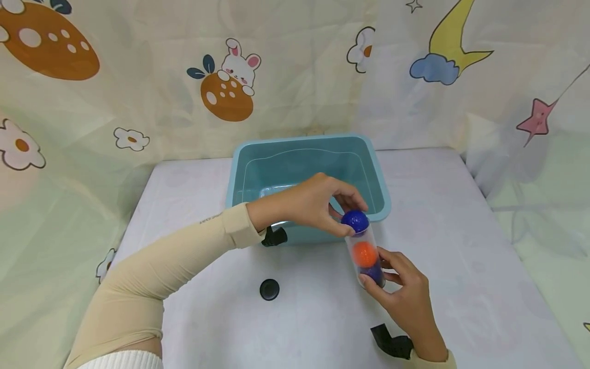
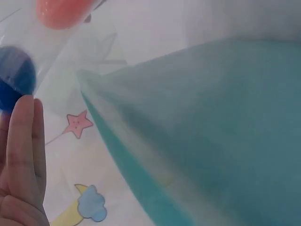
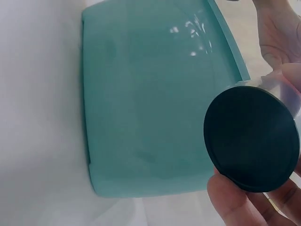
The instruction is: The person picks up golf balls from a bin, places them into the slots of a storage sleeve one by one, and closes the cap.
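My right hand (image 1: 407, 289) grips the lower part of a clear plastic tube (image 1: 360, 241), which leans over the table in front of the tub. Inside the tube sit an orange ball (image 1: 364, 254) and, beneath it, a dark blue ball (image 1: 372, 274). Another blue ball (image 1: 355, 221) is at the tube's upper mouth, pinched between the thumb and fingers of my left hand (image 1: 318, 205). In the right wrist view a black cap (image 3: 251, 139) closes the tube's bottom end. A round black lid (image 1: 269, 289) lies on the table, apart from both hands.
A teal plastic tub (image 1: 380, 192) stands at the back of the white table (image 1: 221, 318), under my left forearm. Behind it hangs a patterned cloth (image 1: 295, 77). Black straps (image 1: 392, 342) hang at both wrists.
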{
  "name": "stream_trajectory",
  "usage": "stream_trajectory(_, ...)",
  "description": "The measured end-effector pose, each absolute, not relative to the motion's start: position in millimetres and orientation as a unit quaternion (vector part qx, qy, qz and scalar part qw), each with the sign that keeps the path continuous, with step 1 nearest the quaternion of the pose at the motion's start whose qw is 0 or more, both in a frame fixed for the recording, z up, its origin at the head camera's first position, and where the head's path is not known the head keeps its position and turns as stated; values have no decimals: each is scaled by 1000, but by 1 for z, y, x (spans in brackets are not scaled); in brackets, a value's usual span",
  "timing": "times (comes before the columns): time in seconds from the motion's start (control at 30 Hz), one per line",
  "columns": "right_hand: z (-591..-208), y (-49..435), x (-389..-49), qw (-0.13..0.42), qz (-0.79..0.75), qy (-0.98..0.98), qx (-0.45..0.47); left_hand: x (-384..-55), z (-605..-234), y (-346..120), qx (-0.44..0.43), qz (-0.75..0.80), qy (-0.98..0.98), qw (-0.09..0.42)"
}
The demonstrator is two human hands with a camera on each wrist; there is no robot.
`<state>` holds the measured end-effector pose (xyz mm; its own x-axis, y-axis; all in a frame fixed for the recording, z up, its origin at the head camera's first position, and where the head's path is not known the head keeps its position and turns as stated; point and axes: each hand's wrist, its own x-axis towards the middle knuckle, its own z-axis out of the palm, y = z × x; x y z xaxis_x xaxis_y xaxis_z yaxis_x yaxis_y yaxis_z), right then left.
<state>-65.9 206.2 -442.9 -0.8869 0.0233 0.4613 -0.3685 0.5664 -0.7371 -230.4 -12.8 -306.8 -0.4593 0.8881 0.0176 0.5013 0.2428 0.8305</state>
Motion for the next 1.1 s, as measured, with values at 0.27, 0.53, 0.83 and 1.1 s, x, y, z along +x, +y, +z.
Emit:
stream_trajectory(0.27,-447,202,-65,210,460,-858,93,-227,-315,-19,455,422,744,247)
stream_trajectory(0.53,-452,196,-66,200,481,-849,90,-219,-318,-29,465,458,729,208)
stream_trajectory(0.83,-464,186,-68,185,524,-826,92,-208,-332,-43,480,502,718,29)
stream_trajectory(1.1,-473,176,-68,170,568,-801,82,-190,-355,-72,504,502,680,-177)
